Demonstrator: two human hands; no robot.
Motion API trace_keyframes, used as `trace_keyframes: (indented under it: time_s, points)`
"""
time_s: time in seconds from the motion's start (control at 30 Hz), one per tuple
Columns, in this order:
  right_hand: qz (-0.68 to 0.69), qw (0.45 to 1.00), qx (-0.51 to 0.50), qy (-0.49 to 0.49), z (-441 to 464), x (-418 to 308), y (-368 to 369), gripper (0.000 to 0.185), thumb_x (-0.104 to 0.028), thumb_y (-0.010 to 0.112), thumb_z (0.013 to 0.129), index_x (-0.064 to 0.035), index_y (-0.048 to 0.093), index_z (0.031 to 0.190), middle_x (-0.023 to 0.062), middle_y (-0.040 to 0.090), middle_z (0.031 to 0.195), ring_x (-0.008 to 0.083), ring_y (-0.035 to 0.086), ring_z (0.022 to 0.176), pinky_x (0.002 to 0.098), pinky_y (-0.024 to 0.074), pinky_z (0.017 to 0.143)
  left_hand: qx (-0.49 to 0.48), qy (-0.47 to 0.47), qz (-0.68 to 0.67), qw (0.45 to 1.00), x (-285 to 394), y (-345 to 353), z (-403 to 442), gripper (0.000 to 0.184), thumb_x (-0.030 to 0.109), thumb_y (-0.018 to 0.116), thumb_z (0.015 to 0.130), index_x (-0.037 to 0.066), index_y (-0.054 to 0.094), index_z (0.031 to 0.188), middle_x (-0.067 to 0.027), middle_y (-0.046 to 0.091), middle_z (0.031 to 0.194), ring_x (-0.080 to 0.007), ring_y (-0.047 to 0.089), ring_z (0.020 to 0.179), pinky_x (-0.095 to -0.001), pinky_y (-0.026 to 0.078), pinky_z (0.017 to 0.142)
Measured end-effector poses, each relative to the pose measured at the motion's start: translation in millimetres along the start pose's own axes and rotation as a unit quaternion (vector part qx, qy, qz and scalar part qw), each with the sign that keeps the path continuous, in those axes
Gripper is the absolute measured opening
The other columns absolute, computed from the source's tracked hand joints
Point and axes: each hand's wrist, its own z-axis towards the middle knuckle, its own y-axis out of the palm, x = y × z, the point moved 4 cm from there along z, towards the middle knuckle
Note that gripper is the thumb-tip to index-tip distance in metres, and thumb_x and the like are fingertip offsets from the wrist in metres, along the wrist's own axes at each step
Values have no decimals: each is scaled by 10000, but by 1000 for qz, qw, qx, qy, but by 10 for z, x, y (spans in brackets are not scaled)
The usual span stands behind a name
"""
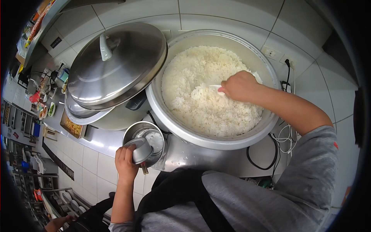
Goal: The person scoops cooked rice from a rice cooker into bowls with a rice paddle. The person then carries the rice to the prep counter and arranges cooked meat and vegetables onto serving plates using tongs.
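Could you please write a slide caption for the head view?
Right hand holds a white utensil at the rice in a large pot; left hand, a metal bowl.

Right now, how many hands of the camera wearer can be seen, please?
2. The right hand grips a white utensil at the rice; the left hand holds a small metal container over a metal pot. Each hand is partly hidden.

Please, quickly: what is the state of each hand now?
Left hand: closed, holding a small metal bowl.
Right hand: closed, holding a white utensil in the rice.
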Motion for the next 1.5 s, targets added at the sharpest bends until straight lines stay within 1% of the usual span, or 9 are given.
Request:
trace_keyframes:
  time_s: [0.2,0.3,0.43,0.67,0.83,1.03,1.13,1.23,1.5]
  points:
    - [12,999,-34,-13,-146,-9,-17,471,-449,386,1006,-104,696,921,123,666,731,322,664,762,452,507,682,5,43,22,999,45,-68,80,432,40,782,629,43,594,1017,-109,652,922,-315,619,838,-396,492,744]
    - [25,997,-75,-8,-181,-12,10,512,-431,351,1024,-79,705,912,125,678,808,323,667,799,452,520,729,178,182,-41,966,315,-378,271,342,49,721,666,33,590,983,-123,682,977,-291,636,802,-399,505,682]
    - [71,989,-129,-17,-192,33,66,532,-413,336,1025,-54,700,878,155,676,858,345,657,849,473,508,780,251,299,-95,916,810,-735,1064,349,104,774,663,237,724,982,-116,644,1018,-287,595,831,-375,492,667]
    - [232,963,-132,30,-279,409,268,456,-357,373,1010,-53,660,829,144,663,787,372,626,847,470,477,795,9,3,-241,970,1177,235,2478,511,-99,540,806,155,628,1241,-129,620,1063,-288,604,962,-322,485,841]
    - [98,990,49,83,-412,455,-708,412,-290,351,1020,-9,588,835,145,657,874,336,639,809,456,497,760,-269,-332,-520,739,1357,646,2471,393,254,338,1054,133,408,1421,-83,559,1300,-194,602,1107,-387,526,888]
    - [-76,931,349,69,-334,301,-802,137,-153,511,925,-38,576,960,143,667,821,271,660,764,424,518,653,-265,-340,-673,601,1550,774,2449,489,390,219,1059,182,243,1500,-110,514,1340,-220,608,1088,-394,548,850]
    - [-40,942,241,228,-280,540,-971,144,-158,550,897,-47,631,937,127,687,841,260,679,775,409,526,643,-240,-349,-701,574,1475,692,2379,497,392,210,1061,169,208,1506,-127,501,1346,-233,611,1096,-396,552,859]
    - [-151,962,-6,226,90,813,-167,231,-227,530,937,-66,694,907,104,701,858,263,693,796,393,535,656,-171,-269,-718,619,1357,478,2331,505,356,305,1054,121,224,1493,-126,505,1337,-232,608,1094,-364,551,842]
    - [-47,963,-192,180,-244,260,83,428,-325,410,1002,-44,717,902,142,709,921,315,690,867,431,535,767,-79,-221,-706,669,1025,93,1881,524,394,345,1045,80,282,1459,-113,516,1316,-200,613,1113,-317,576,826]
